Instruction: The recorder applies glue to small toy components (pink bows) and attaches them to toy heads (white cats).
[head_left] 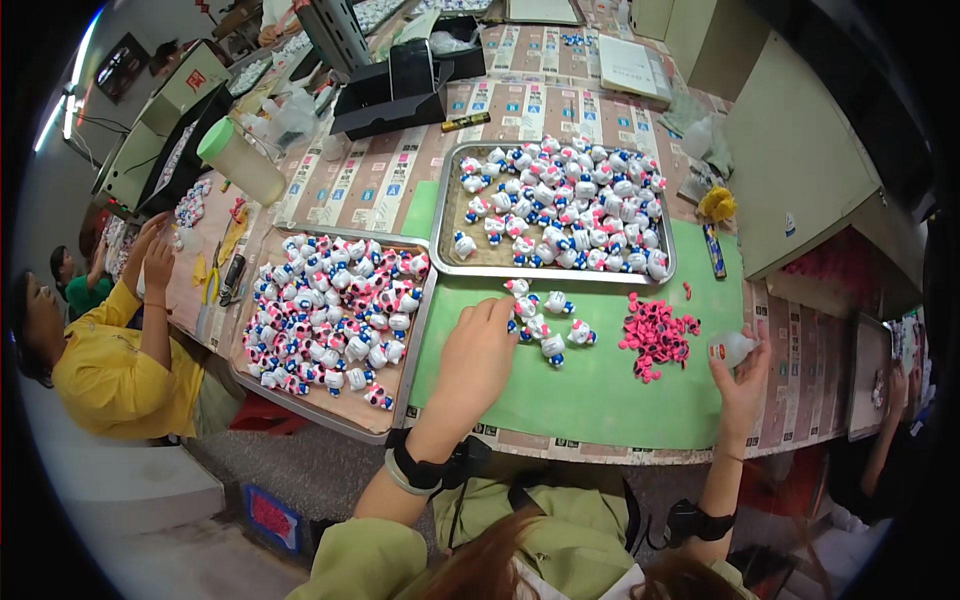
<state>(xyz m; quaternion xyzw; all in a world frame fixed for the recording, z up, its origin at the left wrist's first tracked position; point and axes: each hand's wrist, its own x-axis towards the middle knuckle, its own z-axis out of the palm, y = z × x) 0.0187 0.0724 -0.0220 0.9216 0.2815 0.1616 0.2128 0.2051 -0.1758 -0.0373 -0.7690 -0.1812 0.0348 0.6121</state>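
Observation:
My left hand reaches over the green mat, its fingers bent together against a small cluster of white, blue and pink cat-like figurines. Whatever is between those fingertips is hidden. In my right hand, at the mat's right side, is a small translucent squeeze bottle with a red mark. A heap of small pink pieces lies between the figurines and the bottle.
A metal tray of figurines stands behind the mat, and another tray of figurines is at its left. A grey cabinet rises at the right. At the far left sits a person in a yellow shirt. A lidded bottle stands beyond the left tray.

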